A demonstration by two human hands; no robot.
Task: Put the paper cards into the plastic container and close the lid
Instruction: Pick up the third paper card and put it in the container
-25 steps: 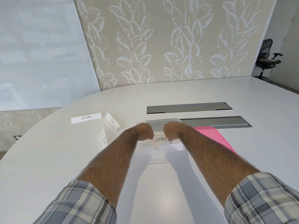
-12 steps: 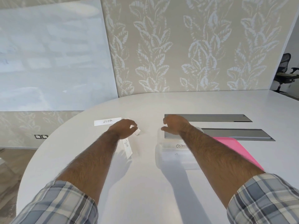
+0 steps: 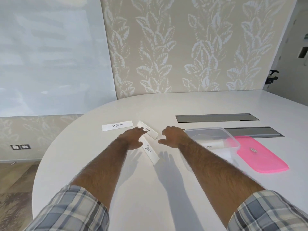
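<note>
Currently: left hand [image 3: 132,140] fingers straight, touching PANDA card [image 3: 151,131]; right hand [image 3: 173,136] relaxed, empty, beside plastic container [image 3: 230,136].

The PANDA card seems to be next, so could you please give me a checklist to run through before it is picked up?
1. Plastic container open to take cards: ok.
2. Pink lid off, lying beside the container: ok.
3. Right hand free, holding nothing: ok.
4. Left hand fingers actually touching the PANDA card: cannot tell.
5. All cards packed: not ok; the ZEBRA card and BEAR card lie on the table.
</note>
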